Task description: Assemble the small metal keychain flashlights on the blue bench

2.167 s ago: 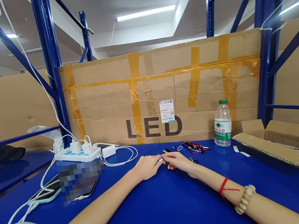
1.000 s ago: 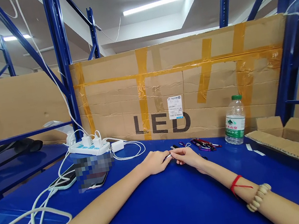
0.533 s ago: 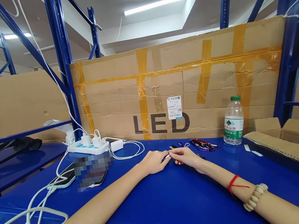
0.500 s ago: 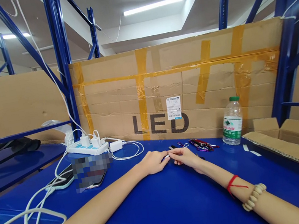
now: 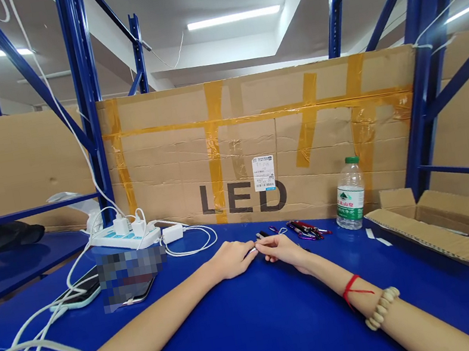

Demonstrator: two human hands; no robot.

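My left hand (image 5: 233, 258) rests over the blue shelf, its fingers closed on a small, slim, shiny piece (image 5: 252, 250). Most of that piece is hidden by the fingers, so its kind does not show. My right hand (image 5: 280, 250) meets the left fingertips in a pinch at the same piece. Just behind the right hand lie dark slim items (image 5: 262, 234), partly covered. To their right is a small pile of slender red, black and purple pen-like things (image 5: 306, 229).
A water bottle (image 5: 349, 194) with a green cap stands at the back right, beside an open cardboard box (image 5: 456, 227). White cables, a power strip (image 5: 125, 237) and phones (image 5: 80, 289) occupy the left. A large cardboard panel (image 5: 161, 170) closes off the back of the blue shelf (image 5: 250, 318).
The whole view has shifted, so things sit slightly further left in the picture. Both hands stay together at the small shiny piece, with almost the same grip.
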